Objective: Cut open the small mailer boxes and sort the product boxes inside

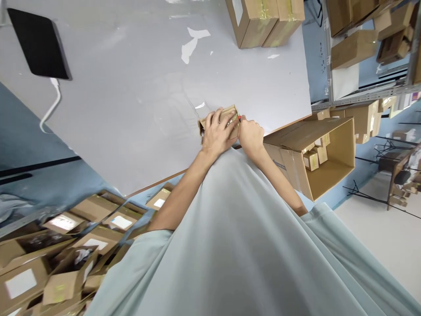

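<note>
A small brown cardboard box [230, 112] lies on the grey table [138, 114] close to its near edge. My left hand [216, 134] rests on top of the box with its fingers spread over it, pressing it down. My right hand [251, 137] is closed in a fist beside the box's right end, gripping a small tool whose red tip [239, 117] shows at the box. The rest of the tool is hidden in the fist. My pale shirt fills the lower middle of the view.
A black tablet [39, 44] with a white cable [52, 105] lies far left on the table. Two taped cartons [263, 19] stand at the far edge. An open carton [315, 153] with small boxes sits right of the table; several small boxes [66, 250] pile lower left; shelves [368, 48] at right.
</note>
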`<state>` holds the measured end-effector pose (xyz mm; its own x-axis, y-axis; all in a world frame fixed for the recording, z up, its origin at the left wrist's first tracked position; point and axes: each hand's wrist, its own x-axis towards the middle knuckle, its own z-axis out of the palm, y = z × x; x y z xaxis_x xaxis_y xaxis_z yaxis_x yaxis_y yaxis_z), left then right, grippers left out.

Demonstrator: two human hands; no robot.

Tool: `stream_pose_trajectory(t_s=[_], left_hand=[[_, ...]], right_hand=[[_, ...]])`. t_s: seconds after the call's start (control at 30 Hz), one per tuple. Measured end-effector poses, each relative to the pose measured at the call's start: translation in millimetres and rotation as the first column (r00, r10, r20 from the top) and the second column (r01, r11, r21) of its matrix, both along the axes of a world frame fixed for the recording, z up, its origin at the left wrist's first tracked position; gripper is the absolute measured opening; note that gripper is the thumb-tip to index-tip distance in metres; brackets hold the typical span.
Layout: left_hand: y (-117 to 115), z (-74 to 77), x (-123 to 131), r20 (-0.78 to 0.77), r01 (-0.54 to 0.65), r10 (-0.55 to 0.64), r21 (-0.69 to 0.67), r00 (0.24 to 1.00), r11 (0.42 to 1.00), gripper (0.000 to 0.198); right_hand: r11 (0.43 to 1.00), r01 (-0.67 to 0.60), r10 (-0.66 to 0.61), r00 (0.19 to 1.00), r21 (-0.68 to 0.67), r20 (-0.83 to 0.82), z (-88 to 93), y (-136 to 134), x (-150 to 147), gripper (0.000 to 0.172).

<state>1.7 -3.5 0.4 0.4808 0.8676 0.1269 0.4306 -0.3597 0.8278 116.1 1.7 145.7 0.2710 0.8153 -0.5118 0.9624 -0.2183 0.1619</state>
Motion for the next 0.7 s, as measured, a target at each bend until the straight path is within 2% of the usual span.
stream_pose_trajectory(t_s=[0.3,0.7], left_hand=[[-8,4.8,5,0.033,0.093,-0.095,0.032,0.995,0.995,0.052],[-6,18.1,1,0.003,0.163,-0.163,0.042,0.987,0.986,0.05]], right_hand=[[0.996,0.067,-0.058,0.986,-0.052,0.155,16.3,-14,-11,0.04],[0.986,0.163,-0.152,0.967,-0.038,0.205,6.8,-24,-13,0.038]])
